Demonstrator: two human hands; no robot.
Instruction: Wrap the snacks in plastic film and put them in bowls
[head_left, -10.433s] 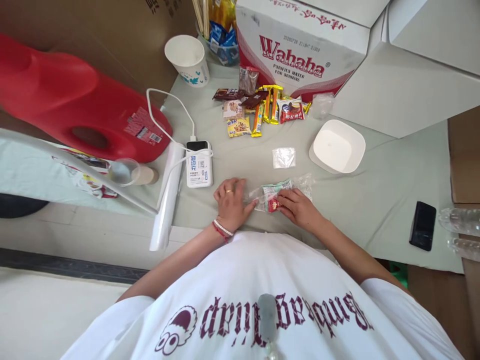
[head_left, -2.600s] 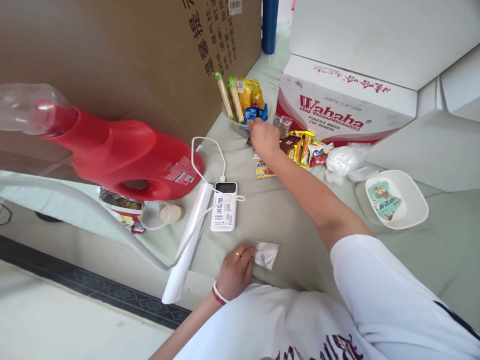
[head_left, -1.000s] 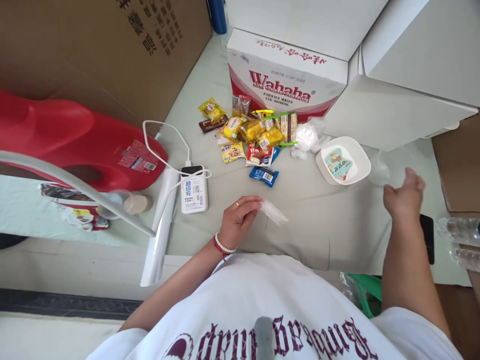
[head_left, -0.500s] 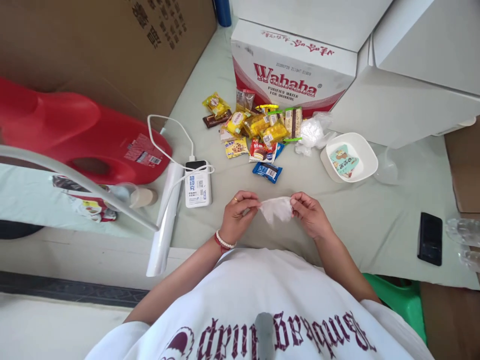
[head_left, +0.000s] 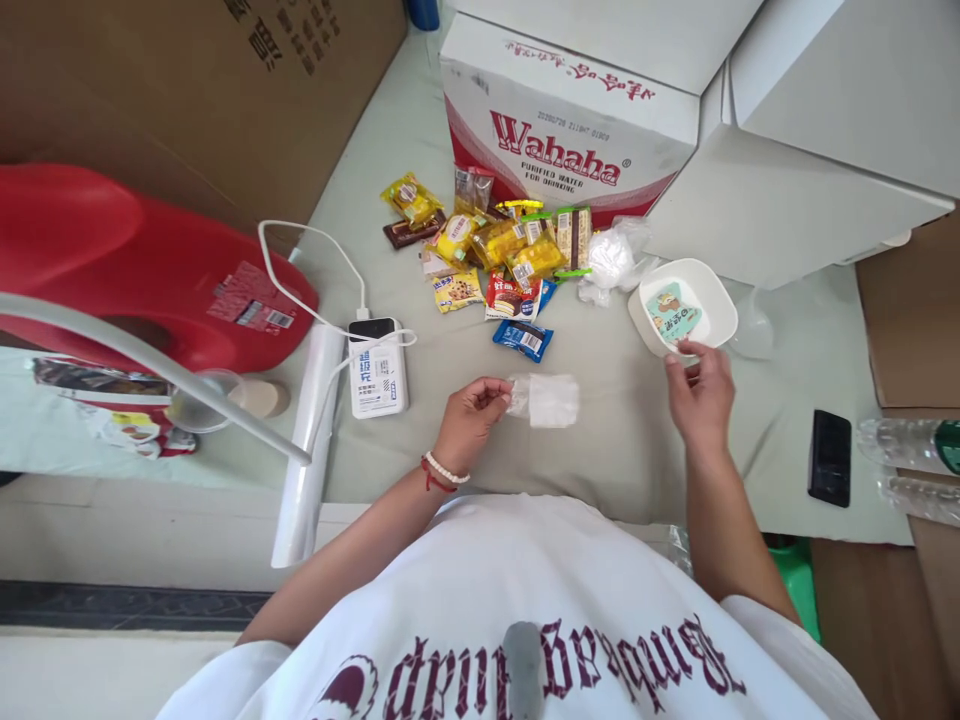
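My left hand (head_left: 471, 418) pinches the left edge of a small clear plastic bag (head_left: 549, 400) that lies on the pale green cloth (head_left: 622, 450). My right hand (head_left: 699, 388) is at the near rim of a white square bowl (head_left: 716, 305), its fingers curled around the rim. Inside the bowl lies a teal snack packet (head_left: 673, 311). A heap of wrapped snacks (head_left: 495, 250) lies beyond the bag, with a blue packet (head_left: 523, 340) nearest to it.
A Wahaha carton (head_left: 570, 130) and white boxes stand at the back. A red jug (head_left: 135, 270), a power bank (head_left: 378, 368) with white cable, and a white roll (head_left: 304, 440) lie left. A black phone (head_left: 829, 457) and clear bottles (head_left: 907, 445) lie right.
My right hand let go of the clear bag and moved right to the white bowl. My left hand keeps hold of the bag, which now lies flat on the cloth.
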